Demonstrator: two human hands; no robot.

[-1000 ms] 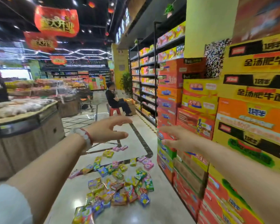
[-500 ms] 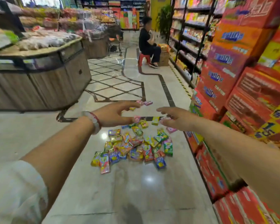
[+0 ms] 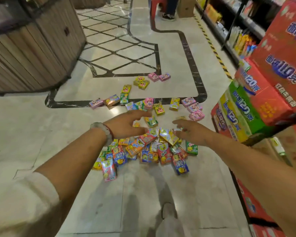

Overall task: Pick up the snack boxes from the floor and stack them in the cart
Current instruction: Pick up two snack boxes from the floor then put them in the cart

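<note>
— Reaching over the heap of small bright cardboard snack boxes [image 3: 149, 147] on the pale marble floor [image 3: 41, 125], are both hands empty?
— Yes: the left hand [image 3: 126, 124] and right hand [image 3: 191, 132] hover spread, holding nothing. Motion blur hides the box labels; no cart shows.

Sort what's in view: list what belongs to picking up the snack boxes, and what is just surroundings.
Belongs to the job:
- snack boxes heaped and scattered on the floor
- left hand, open
- right hand, open
No cart is in view.

Just surroundings:
- stacked cartons
- wooden display counter
- store shelves
- red stool
</note>
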